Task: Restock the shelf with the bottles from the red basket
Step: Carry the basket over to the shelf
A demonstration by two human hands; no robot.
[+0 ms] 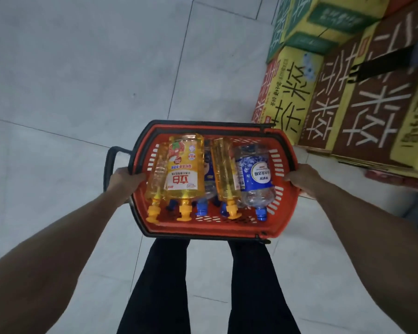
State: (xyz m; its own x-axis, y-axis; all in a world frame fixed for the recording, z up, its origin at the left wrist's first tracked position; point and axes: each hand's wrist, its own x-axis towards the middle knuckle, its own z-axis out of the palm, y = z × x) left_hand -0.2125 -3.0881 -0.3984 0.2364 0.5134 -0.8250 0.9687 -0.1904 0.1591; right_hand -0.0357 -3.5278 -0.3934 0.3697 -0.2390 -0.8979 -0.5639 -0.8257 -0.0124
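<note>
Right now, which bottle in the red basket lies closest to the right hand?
The clear blue-capped plastic bottle beside the red plastic basket's right wall; the other bottles lie further left.

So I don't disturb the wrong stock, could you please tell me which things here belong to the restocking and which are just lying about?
Job: basket; yellow bottles; blue bottles; left grip and right grip, holding the basket's sides.
Lying about: cartons stacked at right.
</note>
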